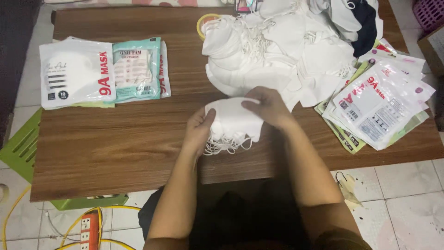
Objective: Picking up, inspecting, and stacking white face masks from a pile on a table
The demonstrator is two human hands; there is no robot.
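Observation:
Both hands hold a small stack of folded white face masks (233,122) over the near middle of a low wooden table (115,143). My left hand (200,129) grips the stack's left edge, thumb on top. From above, my right hand (268,107) presses on its right side. Thin white ear loops hang out below the stack. Just behind the hands lies a big loose heap of white masks (277,51).
Filled mask packets (99,71), white and teal, lie at the table's left. A fan of empty flat packets (377,104) lies at the right. A yellow tape roll (202,21) peeks behind the heap. A green crate (21,148), a power strip (90,229) and yellow cable are on the tiled floor.

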